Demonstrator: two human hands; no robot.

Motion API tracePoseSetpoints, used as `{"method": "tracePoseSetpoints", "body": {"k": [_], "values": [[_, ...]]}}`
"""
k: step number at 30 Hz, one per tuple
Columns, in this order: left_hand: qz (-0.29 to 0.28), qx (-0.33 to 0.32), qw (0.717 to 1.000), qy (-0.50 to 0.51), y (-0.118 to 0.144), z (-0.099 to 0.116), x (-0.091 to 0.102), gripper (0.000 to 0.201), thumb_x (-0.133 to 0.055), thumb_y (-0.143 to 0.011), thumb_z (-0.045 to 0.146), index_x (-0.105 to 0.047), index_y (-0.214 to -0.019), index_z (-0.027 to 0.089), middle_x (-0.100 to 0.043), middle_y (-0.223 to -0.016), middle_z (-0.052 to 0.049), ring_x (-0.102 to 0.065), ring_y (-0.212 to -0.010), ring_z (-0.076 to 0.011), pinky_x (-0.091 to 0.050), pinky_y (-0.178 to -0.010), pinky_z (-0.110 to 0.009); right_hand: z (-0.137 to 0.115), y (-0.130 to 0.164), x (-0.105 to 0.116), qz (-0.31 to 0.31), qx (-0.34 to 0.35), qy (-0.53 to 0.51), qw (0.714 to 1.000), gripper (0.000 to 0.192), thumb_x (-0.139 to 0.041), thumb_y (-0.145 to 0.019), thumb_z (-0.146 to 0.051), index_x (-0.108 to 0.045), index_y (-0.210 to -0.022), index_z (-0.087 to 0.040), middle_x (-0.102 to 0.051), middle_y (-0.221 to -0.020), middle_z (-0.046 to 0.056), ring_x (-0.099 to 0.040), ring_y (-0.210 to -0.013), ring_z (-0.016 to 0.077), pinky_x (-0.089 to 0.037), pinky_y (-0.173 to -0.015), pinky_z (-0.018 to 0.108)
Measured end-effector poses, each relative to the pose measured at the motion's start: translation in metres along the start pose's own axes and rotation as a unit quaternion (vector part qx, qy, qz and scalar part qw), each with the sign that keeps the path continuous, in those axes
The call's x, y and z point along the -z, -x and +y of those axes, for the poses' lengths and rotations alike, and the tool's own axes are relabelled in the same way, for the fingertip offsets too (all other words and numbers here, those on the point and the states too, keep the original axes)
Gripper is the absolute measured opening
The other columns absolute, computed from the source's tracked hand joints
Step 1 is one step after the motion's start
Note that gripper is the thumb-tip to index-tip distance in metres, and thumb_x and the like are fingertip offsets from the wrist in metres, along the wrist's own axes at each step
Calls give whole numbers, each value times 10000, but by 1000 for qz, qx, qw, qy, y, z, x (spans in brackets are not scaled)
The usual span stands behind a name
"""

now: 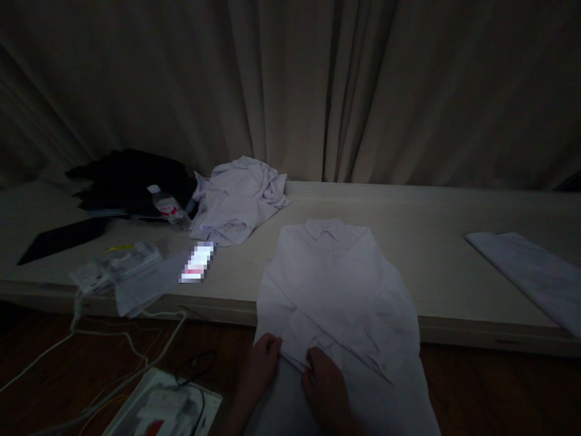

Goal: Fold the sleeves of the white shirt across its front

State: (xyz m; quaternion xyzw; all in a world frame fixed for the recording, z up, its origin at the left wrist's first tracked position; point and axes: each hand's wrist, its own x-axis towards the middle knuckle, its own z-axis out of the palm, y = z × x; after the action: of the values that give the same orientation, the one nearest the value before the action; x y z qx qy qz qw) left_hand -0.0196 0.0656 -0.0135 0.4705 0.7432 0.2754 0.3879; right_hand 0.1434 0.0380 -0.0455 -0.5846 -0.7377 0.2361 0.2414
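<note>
A white collared shirt point(331, 272) lies front up, its collar toward the curtain, its lower part hanging over the near edge of the bench. The sleeves are laid across its front. My left hand point(267, 354) pinches the cloth at one end of a sleeve cuff. A little to the right, my right hand point(322, 375) has its fingers closed on the same cuff, thumb and forefinger together. The lower end of the shirt runs out of view beneath my forearms.
On the pale bench point(431, 242) lie a crumpled white shirt point(240, 197), a water bottle point(169, 209), dark clothes point(131, 178), a lit phone point(198, 262) and papers point(147, 281). A folded white garment point(531, 272) lies at right. Cables point(131, 339) hang at left above a box point(163, 402).
</note>
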Motion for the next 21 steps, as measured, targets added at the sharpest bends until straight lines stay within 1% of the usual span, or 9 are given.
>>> {"method": "tracePoseSetpoints", "body": {"k": [4,7,10,12,14,17,21], "values": [[6,13,1000,11,0,-3,2,302,-400,-746,490,-492,-659,216,-542,-588,18,-552,-596,-163,-410,-554,-267,5,3,1,9,-3,-21,1000,278,-398,-692,-34,-495,-879,-216,-602,-822,23,-576,-782,162,-425,-712,262],[9,36,999,20,-4,-3,9,326,-351,-758,509,-479,-692,216,-496,-555,40,-513,-496,-142,-386,-468,-253,5,3,5,27,-17,-25,999,228,-395,-685,-42,-477,-814,-212,-566,-777,16,-545,-718,152,-410,-656,255],[-25,59,998,26,-7,-4,13,345,-374,-742,540,-478,-692,215,-462,-493,60,-460,-383,-131,-328,-362,-240,-5,1,6,30,-17,-51,998,85,-442,-750,-137,-458,-771,-218,-538,-738,0,-524,-670,141,-397,-618,247],[-47,62,997,26,-6,-4,12,345,-421,-723,548,-488,-683,212,-472,-483,60,-463,-370,-129,-317,-342,-232,-14,-1,5,15,-14,-66,998,37,-485,-779,-220,-469,-813,-222,-551,-761,-2,-537,-688,145,-399,-629,249],[-49,53,997,23,-4,-4,10,342,-449,-716,546,-495,-680,209,-494,-511,53,-480,-388,-123,-321,-348,-223,-20,-5,4,-5,-13,-56,998,81,-514,-783,-271,-478,-838,-225,-566,-772,-2,-548,-684,150,-392,-619,252],[-39,30,998,26,1,-4,7,319,-476,-708,523,-480,-651,208,-494,-521,54,-477,-404,-110,-326,-367,-214,-20,-12,3,-19,-9,-23,1000,121,-535,-787,-325,-482,-824,-222,-577,-763,-2,-555,-660,152,-376,-602,256],[-60,23,996,53,4,0,8,313,-492,-703,515,-463,-635,211,-474,-469,67,-447,-386,-101,-328,-380,-212,-15,-22,5,-42,34,-4,999,184,-562,-774,-384,-484,-823,-224,-586,-783,-2,-564,-691,162,-373,-619,262]]}}
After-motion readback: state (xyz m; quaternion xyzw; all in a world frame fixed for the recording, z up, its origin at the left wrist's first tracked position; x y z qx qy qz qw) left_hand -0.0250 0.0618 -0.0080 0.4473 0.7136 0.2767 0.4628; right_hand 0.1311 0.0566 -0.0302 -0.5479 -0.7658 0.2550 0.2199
